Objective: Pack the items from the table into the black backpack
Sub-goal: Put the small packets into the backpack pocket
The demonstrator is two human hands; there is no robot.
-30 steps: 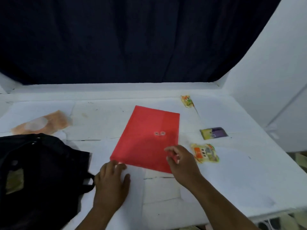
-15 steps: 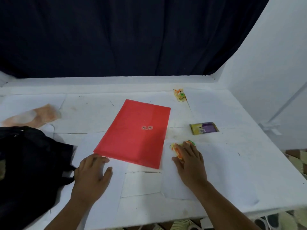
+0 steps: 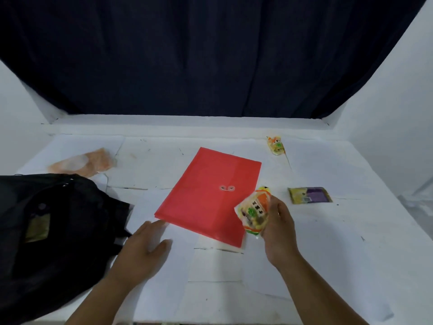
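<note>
The right hand (image 3: 280, 233) pinches a snack packet (image 3: 254, 213) above the red folder's (image 3: 208, 195) edge; the left hand (image 3: 145, 247) lies spread (palm down) beside the backpack (image 3: 46, 231)

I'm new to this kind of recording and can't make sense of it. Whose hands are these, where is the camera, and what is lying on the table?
There is no machine: a person wears a camera on the head, looking down at their own two bare hands. The right hand holds a small orange and yellow snack packet lifted off the white table. The left hand is open and empty, beside the black backpack. A red envelope folder, a purple and yellow packet, another small snack packet and a pale orange packet lie on the table.
</note>
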